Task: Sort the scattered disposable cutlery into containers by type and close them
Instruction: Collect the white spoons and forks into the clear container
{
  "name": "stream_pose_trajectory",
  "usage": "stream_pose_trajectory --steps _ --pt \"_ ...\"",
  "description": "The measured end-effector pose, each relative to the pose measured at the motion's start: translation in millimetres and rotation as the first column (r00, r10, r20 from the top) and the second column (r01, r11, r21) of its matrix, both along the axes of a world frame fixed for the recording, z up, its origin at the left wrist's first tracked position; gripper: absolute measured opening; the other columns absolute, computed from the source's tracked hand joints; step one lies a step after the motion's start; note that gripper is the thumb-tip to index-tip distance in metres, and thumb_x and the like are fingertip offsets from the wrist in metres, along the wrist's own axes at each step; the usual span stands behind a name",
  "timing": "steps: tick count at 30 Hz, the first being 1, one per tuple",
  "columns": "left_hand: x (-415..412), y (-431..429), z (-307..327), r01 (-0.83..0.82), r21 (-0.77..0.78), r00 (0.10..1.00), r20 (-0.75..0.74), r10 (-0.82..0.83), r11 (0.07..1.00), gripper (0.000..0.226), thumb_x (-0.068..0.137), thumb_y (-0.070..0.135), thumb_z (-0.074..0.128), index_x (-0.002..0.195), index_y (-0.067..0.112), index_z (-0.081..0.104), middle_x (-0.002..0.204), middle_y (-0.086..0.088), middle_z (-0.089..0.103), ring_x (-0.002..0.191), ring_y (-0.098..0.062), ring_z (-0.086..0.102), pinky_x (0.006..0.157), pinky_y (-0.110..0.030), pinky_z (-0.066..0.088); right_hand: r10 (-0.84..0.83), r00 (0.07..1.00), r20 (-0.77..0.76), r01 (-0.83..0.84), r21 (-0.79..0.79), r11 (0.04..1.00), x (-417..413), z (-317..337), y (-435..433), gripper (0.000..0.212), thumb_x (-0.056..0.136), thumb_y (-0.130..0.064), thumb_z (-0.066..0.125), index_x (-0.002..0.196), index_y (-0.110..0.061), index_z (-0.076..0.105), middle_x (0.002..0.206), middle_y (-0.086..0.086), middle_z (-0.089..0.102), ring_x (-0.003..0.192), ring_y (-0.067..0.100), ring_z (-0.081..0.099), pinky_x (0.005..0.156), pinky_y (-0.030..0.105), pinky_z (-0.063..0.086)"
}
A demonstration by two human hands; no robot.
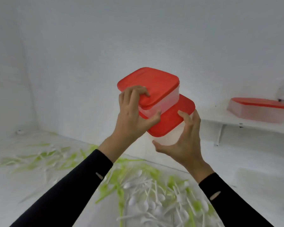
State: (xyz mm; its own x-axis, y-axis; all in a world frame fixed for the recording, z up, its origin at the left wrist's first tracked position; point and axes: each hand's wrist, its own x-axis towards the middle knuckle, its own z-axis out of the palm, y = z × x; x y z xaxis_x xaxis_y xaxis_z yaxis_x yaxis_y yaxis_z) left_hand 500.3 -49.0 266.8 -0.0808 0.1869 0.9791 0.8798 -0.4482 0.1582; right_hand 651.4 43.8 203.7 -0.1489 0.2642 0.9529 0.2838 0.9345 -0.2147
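I hold two stacked clear containers with red lids in the air at the middle of the head view. The upper container [156, 84] is smaller and sits on the lower container [174, 118]. My left hand [134, 110] grips the upper one, fingers curled over its lid and thumb at its side. From the right and below, my right hand [182, 138] cups the lower one. White spoons [147, 205] and green cutlery [69, 159] lie scattered on the white surface below.
A third clear container with a red lid [259, 109] rests on a white shelf [220, 118] at the right, held by brackets. White walls close in behind and at the left. The green cutlery trails away to the far left.
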Motion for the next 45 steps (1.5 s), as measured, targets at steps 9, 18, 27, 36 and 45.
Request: stream_pose_trajectory --steps 9,18,27,36,45 --pt "-7.3 -93.4 -105.1 -0.171 -0.197 0.968 0.150 0.202 0.965 0.047 0.087 0.028 0.072 0.132 0.020 0.060 0.143 0.000 0.049 0.138 -0.021 0.036 0.114 -0.036 0.030 0.203 0.973 0.105 -0.201 -0.038 0.979 -19.8 -89.0 -56.5 0.102 0.050 -0.059 0.088 0.130 -0.022 0.037 0.143 0.033 0.028 0.135 0.040 0.035 0.102 0.055 0.043" --pt "-42.6 -166.7 -259.5 -0.222 -0.501 0.819 0.369 0.439 0.836 0.040 0.091 0.032 0.065 0.131 0.028 0.060 0.126 0.010 0.057 0.119 -0.003 0.046 0.099 -0.030 0.043 0.219 0.890 0.400 -0.042 -0.408 0.912 8.4 -217.5 -91.1 0.109 0.042 -0.065 0.079 0.136 -0.032 0.035 0.149 0.022 0.022 0.136 0.039 0.030 0.102 0.054 0.041" --pt "-43.1 -187.5 -343.1 -0.280 -0.770 0.788 0.157 0.596 0.573 0.042 0.092 0.034 0.064 0.132 0.026 0.060 0.127 0.002 0.056 0.122 -0.019 0.041 0.087 -0.028 0.044 0.183 0.911 0.370 -0.003 -0.438 0.899 25.5 -223.9 -100.8 0.112 0.045 -0.057 0.086 0.139 -0.029 0.032 0.148 0.021 0.020 0.137 0.035 0.024 0.102 0.053 0.041" --pt "-1.9 -158.8 -291.9 -0.055 -0.811 0.917 0.190 0.351 0.582 0.082 0.086 0.073 0.041 0.153 0.028 0.024 0.161 0.004 0.022 0.150 -0.017 0.016 0.120 -0.055 0.010 0.202 0.914 0.353 -0.016 -0.465 0.885 39.7 -197.7 -108.6 0.113 0.045 -0.068 0.077 0.142 -0.035 0.027 0.149 0.019 0.018 0.139 0.033 0.024 0.108 0.051 0.037" --pt "54.5 -124.1 -233.1 0.070 -0.723 0.997 0.067 -0.031 0.688 0.059 0.099 0.056 0.028 0.152 0.029 0.029 0.153 0.017 0.030 0.140 -0.007 0.034 0.116 -0.035 0.029 0.125 0.911 0.393 0.019 -0.342 0.940 67.6 -167.0 -106.7 0.118 0.048 -0.070 0.074 0.145 -0.031 0.020 0.147 0.024 0.029 0.139 0.035 0.028 0.109 0.046 0.032"
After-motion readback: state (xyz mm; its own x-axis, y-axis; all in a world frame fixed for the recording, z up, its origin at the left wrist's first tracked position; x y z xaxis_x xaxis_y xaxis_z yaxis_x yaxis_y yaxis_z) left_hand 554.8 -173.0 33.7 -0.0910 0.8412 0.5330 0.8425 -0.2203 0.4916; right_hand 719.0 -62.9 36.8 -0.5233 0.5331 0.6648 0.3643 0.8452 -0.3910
